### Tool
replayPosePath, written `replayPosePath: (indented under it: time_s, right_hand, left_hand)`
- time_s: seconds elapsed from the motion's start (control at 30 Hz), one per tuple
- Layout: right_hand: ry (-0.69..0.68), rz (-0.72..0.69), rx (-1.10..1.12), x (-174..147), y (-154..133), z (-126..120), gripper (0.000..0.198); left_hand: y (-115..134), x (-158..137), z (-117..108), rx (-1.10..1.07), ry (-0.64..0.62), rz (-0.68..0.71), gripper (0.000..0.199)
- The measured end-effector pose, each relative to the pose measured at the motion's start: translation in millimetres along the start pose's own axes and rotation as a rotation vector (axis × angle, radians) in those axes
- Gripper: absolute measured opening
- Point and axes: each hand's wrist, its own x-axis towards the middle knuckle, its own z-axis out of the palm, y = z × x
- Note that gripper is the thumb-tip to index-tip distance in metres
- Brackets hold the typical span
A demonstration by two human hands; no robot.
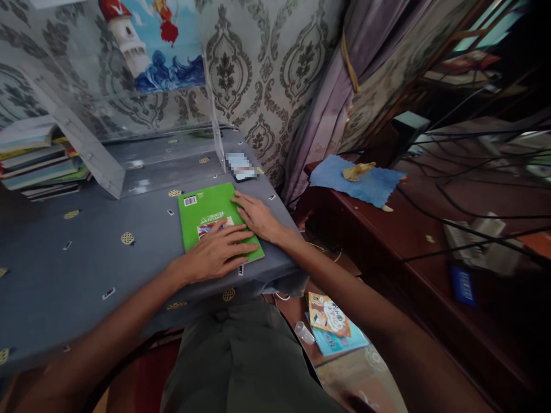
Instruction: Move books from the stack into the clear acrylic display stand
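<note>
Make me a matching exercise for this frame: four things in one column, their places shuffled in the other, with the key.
Column 1
1. Green book
2. Blue cloth
3. Stack of books
4. Orange booklet

Column 2
A. On top of a light-blue booklet, lower than the tabletop
B. Under the left hand and the right hand
C. On the dark red furniture at the picture's right
D. On the grey-blue tablecloth, at the picture's left edge

Pairs: 1-B; 2-C; 3-D; 4-A
</note>
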Motion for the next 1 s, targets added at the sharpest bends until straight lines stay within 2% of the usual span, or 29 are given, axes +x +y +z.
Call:
replayPosePath:
  time_s: [0.2, 0.53, 0.7, 0.83, 1.0]
  right_hand:
    - [0.025, 0.042, -0.079, -45, -20, -6, 0.041]
    - [0.113, 0.024, -0.200, -109, -53, -3, 0.046]
    - [0.169, -0.008, -0.223, -128, -67, 7, 0.048]
    - [0.194, 0.050, -0.232, -138, -79, 14, 0.051]
    - [0.236, 0.110, -0.271, -144, -89, 13, 0.048]
  left_hand:
    - [-2, -3, 2, -0.022, 0.124, 0.056, 0.032]
    - [-11, -4, 3, -0.202, 0.256, 0.016, 0.030]
    - [-15, -17, 1, -0.176, 0.208, -0.013, 0.034]
    - [-12, -28, 0, -0.093, 0.159, -0.027, 0.037]
    - [-20, -18, -3, -0.037, 0.090, -0.046, 0.039]
